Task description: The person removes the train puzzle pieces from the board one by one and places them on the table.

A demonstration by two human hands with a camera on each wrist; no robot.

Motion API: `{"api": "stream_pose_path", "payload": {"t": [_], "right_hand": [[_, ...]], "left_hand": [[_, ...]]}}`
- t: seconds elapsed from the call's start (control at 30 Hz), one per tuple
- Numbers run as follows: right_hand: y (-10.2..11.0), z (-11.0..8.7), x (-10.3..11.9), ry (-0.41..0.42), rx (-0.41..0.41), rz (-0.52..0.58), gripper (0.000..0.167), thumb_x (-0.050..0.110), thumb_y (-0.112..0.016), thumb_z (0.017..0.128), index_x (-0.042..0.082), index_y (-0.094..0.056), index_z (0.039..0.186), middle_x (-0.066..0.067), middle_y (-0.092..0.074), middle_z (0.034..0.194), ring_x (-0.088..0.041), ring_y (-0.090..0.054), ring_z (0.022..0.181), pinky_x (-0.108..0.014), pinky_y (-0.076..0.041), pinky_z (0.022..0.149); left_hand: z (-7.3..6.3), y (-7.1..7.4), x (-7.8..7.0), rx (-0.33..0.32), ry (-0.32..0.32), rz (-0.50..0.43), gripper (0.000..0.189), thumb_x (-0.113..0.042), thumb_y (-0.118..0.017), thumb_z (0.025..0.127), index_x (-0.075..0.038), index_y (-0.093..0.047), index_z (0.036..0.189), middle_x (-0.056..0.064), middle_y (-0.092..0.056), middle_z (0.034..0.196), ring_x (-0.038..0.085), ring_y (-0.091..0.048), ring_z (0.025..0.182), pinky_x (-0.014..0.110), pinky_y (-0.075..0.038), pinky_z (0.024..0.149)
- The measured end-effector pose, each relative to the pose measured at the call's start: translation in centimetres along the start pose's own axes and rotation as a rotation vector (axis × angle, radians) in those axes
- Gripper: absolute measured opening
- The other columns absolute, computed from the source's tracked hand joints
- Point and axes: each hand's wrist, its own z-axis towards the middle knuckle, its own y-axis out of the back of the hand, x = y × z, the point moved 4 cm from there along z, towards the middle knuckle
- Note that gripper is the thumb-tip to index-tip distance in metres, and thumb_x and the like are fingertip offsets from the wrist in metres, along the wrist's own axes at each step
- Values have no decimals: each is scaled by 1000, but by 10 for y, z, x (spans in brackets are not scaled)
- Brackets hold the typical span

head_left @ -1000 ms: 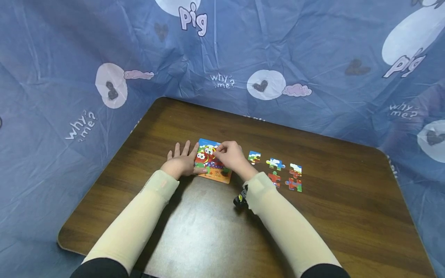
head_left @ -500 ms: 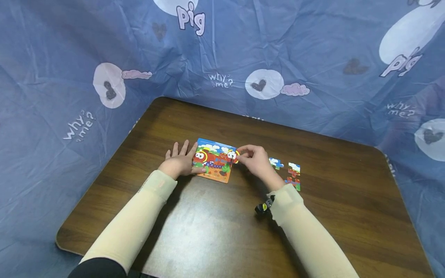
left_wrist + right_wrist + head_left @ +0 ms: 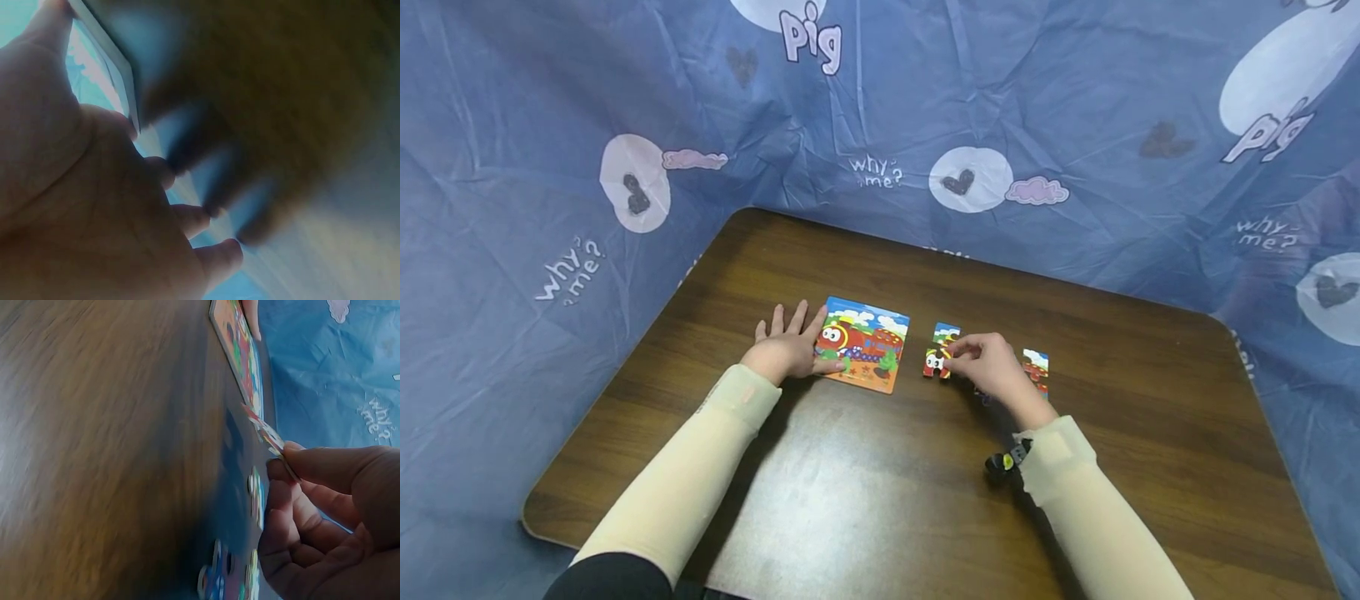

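A square puzzle board (image 3: 880, 343) printed with a red cartoon train lies on the table. My left hand (image 3: 784, 353) is spread at its left side, the thumb resting over the lower left of the picture. From the left wrist view, the board's edge (image 3: 122, 72) shows between thumb and index finger. To the right, my right hand (image 3: 992, 363) pinches a puzzle piece (image 3: 267, 434) with a white eye on it, between thumb and index finger. That piece is tilted above the table, near a blue-topped puzzle piece (image 3: 947, 331) lying flat. The right hand hides some loose pieces.
More loose puzzle pieces (image 3: 1036, 363) lie right of my right hand; in the right wrist view several pieces (image 3: 252, 575) sit below the hand. A wooden table (image 3: 820, 483) bears everything. A blue printed cloth (image 3: 880, 100) hangs along its far and left sides.
My right hand has moved right from over the board, carrying the eye piece away from it toward the loose pieces. The train picture is uncovered. My left hand has stayed at the board.
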Motion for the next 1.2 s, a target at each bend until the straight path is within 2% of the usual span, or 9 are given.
{"api": "stream_pose_path", "payload": {"t": [0.23, 0.4, 0.57, 0.77, 0.9, 0.93, 1.0, 1.13, 1.2], "right_hand": [[3, -6, -8, -60, 12, -46, 24, 22, -79, 92, 6, -77, 108, -4, -71, 88, -20, -62, 73, -37, -50, 64], [1, -5, -6, -59, -27, -62, 22, 21, -80, 90, 5, -78, 105, -2, -73, 85, -21, -66, 70, -35, -52, 60], [-1, -3, -4, -64, -56, -84, 18, 18, -81, 89, 4, -78, 99, -2, -71, 81, -21, -63, 64, -36, -53, 55], [-7, 5, -1, -33, -68, -148, 13, 17, -81, 89, 5, -79, 92, 1, -70, 77, -18, -63, 74, -39, -50, 70], [-10, 7, -1, -41, -81, -161, 12, 16, -82, 88, 4, -78, 89, 2, -69, 73, -19, -63, 74, -42, -50, 73], [-10, 7, -1, -42, -84, -163, 12, 15, -83, 88, 4, -78, 89, 2, -69, 73, -19, -63, 73, -43, -51, 75], [-11, 7, 0, -44, -90, -170, 12, 14, -83, 87, 3, -78, 89, 1, -69, 73, -19, -64, 73, -45, -49, 83], [-11, 8, -1, -44, -92, -184, 12, 13, -82, 87, 3, -77, 90, 0, -69, 74, -19, -63, 74, -46, -49, 85], [-12, 8, -1, -49, -86, -187, 12, 14, -81, 89, 3, -77, 90, 0, -69, 75, -20, -62, 75, -45, -50, 79]], "left_hand": [[-10, 7, -7, 8, 16, -5, 115, -87, -47, 83, -27, 11, 163, 11, 18, 168, 47, 19, 147, 68, 2, 113], [-2, 2, -2, 13, 14, -11, 116, -88, -46, 82, -30, 15, 162, 10, 20, 167, 46, 20, 147, 67, 3, 113], [1, -1, 0, 3, 0, -14, 118, -91, -44, 80, -29, 15, 162, 10, 20, 167, 46, 21, 147, 69, 4, 112], [-12, 8, -8, -1, -1, -12, 116, -87, -48, 83, -27, 11, 164, 13, 17, 168, 49, 19, 146, 70, 4, 112], [-6, 4, -4, -8, -13, -20, 118, -89, -47, 81, -28, 12, 163, 13, 17, 168, 49, 20, 146, 70, 4, 111], [-9, 5, -6, 0, -14, -25, 117, -88, -46, 82, -28, 11, 164, 13, 17, 168, 48, 19, 147, 70, 4, 112], [-10, 6, -6, -1, -14, -26, 115, -86, -47, 84, -27, 11, 163, 13, 17, 168, 48, 19, 147, 69, 3, 113], [-21, 13, -12, 4, -10, -18, 108, -78, -49, 91, -24, 11, 164, 13, 16, 168, 47, 17, 148, 67, 2, 114], [-22, 14, -11, -1, -11, -10, 107, -77, -49, 92, -24, 11, 164, 13, 16, 168, 47, 17, 148, 66, 2, 114]]}}
